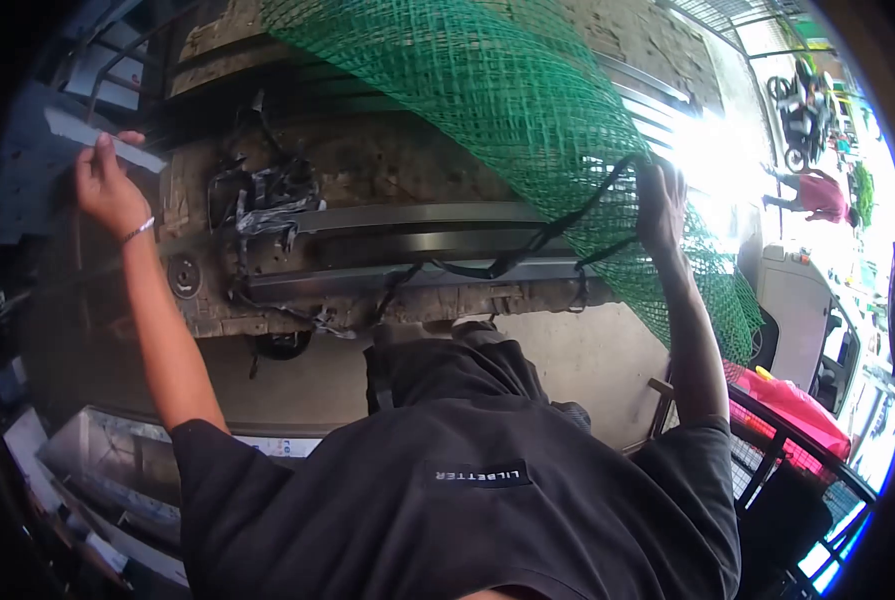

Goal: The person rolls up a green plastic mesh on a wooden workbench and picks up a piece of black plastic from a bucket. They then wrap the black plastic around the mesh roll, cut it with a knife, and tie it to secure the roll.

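My right hand is closed on a black strap that loops against a roll of green plastic mesh. The mesh lies diagonally from the top of the view down to the right. My left hand is raised at the far left, its fingers partly bent and apart. A white flat strip overlaps its fingertips in this view. Between my hands, a tangle of black straps lies on a worn wooden surface, and one strap runs along its near edge toward the mesh.
Long metal bars run across the wooden surface. A small round disc lies near its left end. A black metal rack with red material stands at my right. Beyond are a white vehicle, a motorcycle and a person.
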Available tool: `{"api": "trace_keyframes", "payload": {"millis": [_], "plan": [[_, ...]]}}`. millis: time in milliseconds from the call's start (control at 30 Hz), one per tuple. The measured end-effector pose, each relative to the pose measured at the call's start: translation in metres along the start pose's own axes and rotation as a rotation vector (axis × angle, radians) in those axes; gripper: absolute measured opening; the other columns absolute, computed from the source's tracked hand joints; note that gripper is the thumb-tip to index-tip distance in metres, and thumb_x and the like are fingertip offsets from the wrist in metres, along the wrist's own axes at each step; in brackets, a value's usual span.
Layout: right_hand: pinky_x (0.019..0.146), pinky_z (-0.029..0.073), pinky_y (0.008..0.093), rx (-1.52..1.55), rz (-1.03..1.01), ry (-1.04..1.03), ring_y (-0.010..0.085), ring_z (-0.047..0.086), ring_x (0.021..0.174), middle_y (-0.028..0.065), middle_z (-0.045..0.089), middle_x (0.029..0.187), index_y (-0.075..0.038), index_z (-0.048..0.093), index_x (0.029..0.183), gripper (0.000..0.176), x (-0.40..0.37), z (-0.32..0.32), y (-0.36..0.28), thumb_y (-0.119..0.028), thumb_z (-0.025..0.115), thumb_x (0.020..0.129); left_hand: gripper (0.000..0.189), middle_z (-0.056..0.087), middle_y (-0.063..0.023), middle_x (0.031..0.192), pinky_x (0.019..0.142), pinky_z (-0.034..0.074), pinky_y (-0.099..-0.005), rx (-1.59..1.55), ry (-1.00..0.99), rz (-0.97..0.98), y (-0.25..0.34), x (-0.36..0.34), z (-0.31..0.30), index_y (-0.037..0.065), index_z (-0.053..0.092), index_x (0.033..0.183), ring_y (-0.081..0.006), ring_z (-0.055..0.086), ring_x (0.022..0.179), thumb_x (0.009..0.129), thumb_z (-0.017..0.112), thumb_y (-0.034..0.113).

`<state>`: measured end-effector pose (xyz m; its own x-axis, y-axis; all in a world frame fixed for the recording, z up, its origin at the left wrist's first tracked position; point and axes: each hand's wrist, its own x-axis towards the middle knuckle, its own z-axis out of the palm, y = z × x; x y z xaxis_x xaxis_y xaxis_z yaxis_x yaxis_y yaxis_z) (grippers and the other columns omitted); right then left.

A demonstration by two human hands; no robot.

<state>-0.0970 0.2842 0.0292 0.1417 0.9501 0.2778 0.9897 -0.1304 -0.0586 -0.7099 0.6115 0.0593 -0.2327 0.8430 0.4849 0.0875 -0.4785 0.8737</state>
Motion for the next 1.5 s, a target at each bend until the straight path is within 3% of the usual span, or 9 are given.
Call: {"api": "trace_keyframes", "payload": {"millis": [233,433,533,733,900,1167,1200,1333,1500], "plan": [[0.101,0.038,0.0508,0.034,0.031,0.022,0.0383,0.050,0.118,0.0165,0.056,0.125,-0.012,0.061,0.126,0.028,0.002,-0.003,-0.007,-0.023,0.052,0.103,0.005,0.071,-0.0111,0.097,0.070,0.059,-0.0311,0.060,-1.168,-0.669,0.125,-0.223,0.125,0.002,0.065,0.102,-0.0171,0.071,0.085,0.098,0.061,0.003],[0.096,0.038,0.0504,0.029,0.022,0.033,0.0391,0.050,0.113,0.0188,0.056,0.117,-0.011,0.057,0.118,0.022,0.002,0.000,-0.002,-0.025,0.054,0.101,0.024,0.054,-0.0230,0.146,0.092,0.055,-0.0437,0.483,-1.447,-0.133,0.107,-0.333,0.189,0.004,0.068,0.099,-0.0383,0.069,0.099,0.094,0.071,0.027],[0.095,0.039,0.0489,0.072,-0.005,0.080,0.0376,0.051,0.115,0.0179,0.057,0.119,-0.012,0.058,0.114,0.020,0.005,-0.001,-0.002,-0.025,0.056,0.099,0.027,0.070,-0.0151,0.105,0.070,0.059,-0.0382,0.539,-1.731,-0.406,0.086,-0.322,0.199,0.001,0.065,0.099,-0.0252,0.073,0.078,0.096,0.070,0.027],[0.096,0.040,0.0484,0.107,-0.033,0.074,0.0356,0.052,0.112,0.0195,0.058,0.116,-0.013,0.057,0.115,0.024,0.003,0.005,0.001,-0.033,0.053,0.102,0.020,0.061,0.0001,0.078,0.049,0.050,-0.0233,0.366,-1.395,-0.827,0.139,-0.171,0.134,0.005,0.064,0.102,-0.0081,0.062,0.061,0.099,0.071,0.024],[0.097,0.040,0.0475,0.058,-0.099,0.145,0.0335,0.052,0.107,0.0212,0.058,0.109,-0.003,0.058,0.116,0.082,-0.003,0.001,-0.006,-0.080,0.044,0.092,0.024,0.050,0.0066,0.069,0.048,0.036,-0.0198,0.876,-0.959,-0.254,0.239,-0.034,0.108,0.012,0.060,0.092,-0.0020,0.049,0.057,0.102,0.065,0.034],[0.096,0.041,0.0468,0.205,-0.112,0.241,0.0347,0.054,0.106,0.0207,0.059,0.110,-0.006,0.055,0.133,0.074,-0.002,0.009,-0.001,-0.070,0.043,0.099,0.032,0.066,-0.0161,0.127,0.105,0.046,-0.0458,1.292,-1.559,0.491,0.305,-0.113,0.238,0.005,0.066,0.123,-0.0351,0.058,0.123,0.099,0.063,0.026],[0.098,0.040,0.0482,0.242,-0.100,0.198,0.0356,0.053,0.108,0.0218,0.058,0.113,-0.007,0.053,0.138,0.081,-0.004,0.004,-0.001,-0.075,0.038,0.098,0.027,0.070,-0.0145,0.108,0.096,0.050,-0.0440,1.043,-1.547,0.596,0.288,-0.132,0.256,0.003,0.066,0.113,-0.0331,0.063,0.109,0.099,0.064,0.027],[0.103,0.036,0.0526,0.243,-0.121,0.116,0.0396,0.048,0.117,0.0262,0.054,0.124,-0.004,0.049,0.143,0.094,-0.004,0.011,0.007,-0.081,0.036,0.092,0.029,0.054,0.0010,0.070,0.050,0.043,-0.0247,0.513,-1.716,-0.059,0.275,-0.195,0.357,0.004,0.058,0.094,-0.0061,0.052,0.056,0.104,0.064,0.031],[0.107,0.035,0.0529,0.309,-0.029,0.037,0.0420,0.046,0.124,0.0289,0.051,0.134,0.003,0.054,0.138,0.088,-0.004,-0.003,0.003,-0.073,0.041,0.095,0.033,0.055,0.0040,0.073,0.050,0.041,-0.0205,0.149,-1.729,-0.243,0.239,-0.221,0.410,0.004,0.058,0.093,-0.0031,0.052,0.056,0.105,0.063,0.034]]}}
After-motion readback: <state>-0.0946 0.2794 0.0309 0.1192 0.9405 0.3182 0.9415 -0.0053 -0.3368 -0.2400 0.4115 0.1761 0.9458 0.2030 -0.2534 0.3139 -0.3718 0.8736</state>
